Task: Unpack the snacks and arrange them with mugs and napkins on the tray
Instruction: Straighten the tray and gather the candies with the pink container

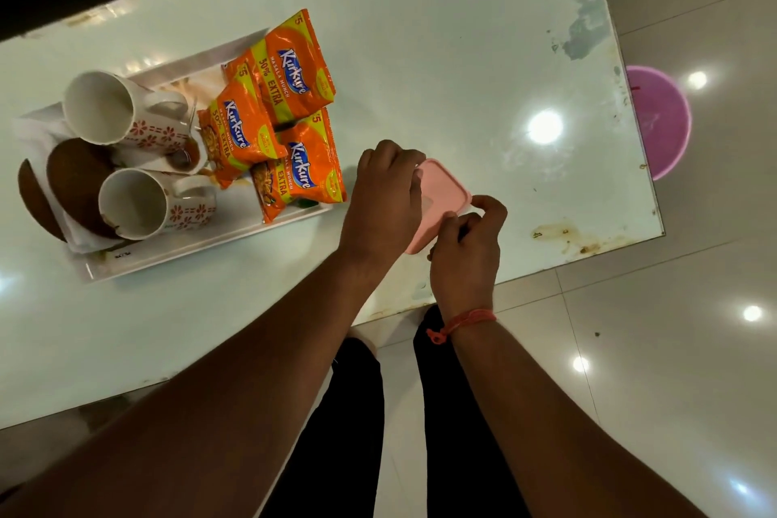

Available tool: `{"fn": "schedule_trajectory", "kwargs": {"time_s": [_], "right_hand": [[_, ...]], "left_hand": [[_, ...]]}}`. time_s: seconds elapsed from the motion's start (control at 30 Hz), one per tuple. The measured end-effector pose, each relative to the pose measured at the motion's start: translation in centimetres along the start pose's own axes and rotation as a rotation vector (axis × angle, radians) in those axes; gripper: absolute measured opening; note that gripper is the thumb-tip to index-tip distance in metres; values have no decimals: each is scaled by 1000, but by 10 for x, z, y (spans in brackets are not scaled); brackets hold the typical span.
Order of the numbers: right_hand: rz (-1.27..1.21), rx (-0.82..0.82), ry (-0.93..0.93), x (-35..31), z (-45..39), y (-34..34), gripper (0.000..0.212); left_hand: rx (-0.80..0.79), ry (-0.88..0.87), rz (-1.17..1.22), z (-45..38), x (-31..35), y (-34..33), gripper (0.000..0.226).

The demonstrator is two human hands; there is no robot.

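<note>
Both hands grip a pink box on the worktop. Left hand fingers curl over its 9 o'clock edge; right hand fingers pinch its 5 o'clock corner.

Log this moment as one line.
left hand: holds pink lidded box | right hand: pinches lid corner | tray: three Kurkure packets, two mugs

Bare forearms, orange thread bracelet on right wrist, black trousers

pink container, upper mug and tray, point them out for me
pink container (445,189), head view, on its lid
upper mug (99,107), head view, inside its open mouth
tray (202,242), head view, on its bare near rim
</note>
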State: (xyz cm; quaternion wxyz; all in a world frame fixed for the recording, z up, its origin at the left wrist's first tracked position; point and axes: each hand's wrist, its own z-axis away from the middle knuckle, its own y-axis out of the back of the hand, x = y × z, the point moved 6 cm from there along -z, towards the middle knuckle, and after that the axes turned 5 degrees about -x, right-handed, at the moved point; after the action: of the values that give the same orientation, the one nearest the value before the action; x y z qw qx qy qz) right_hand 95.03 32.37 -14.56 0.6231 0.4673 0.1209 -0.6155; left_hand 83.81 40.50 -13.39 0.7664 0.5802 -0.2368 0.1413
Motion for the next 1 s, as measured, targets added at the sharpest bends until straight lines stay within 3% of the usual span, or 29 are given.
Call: {"fn": "schedule_trajectory", "kwargs": {"time_s": [0.7,1.0], "right_hand": [[240,5,136,13,-4,-8,37],[204,-43,112,14,-9,1,24]], "left_hand": [[-105,-172,-75,-2,-10,-29,37],[-153,-182,-6,-4,-11,-29,33]]}}
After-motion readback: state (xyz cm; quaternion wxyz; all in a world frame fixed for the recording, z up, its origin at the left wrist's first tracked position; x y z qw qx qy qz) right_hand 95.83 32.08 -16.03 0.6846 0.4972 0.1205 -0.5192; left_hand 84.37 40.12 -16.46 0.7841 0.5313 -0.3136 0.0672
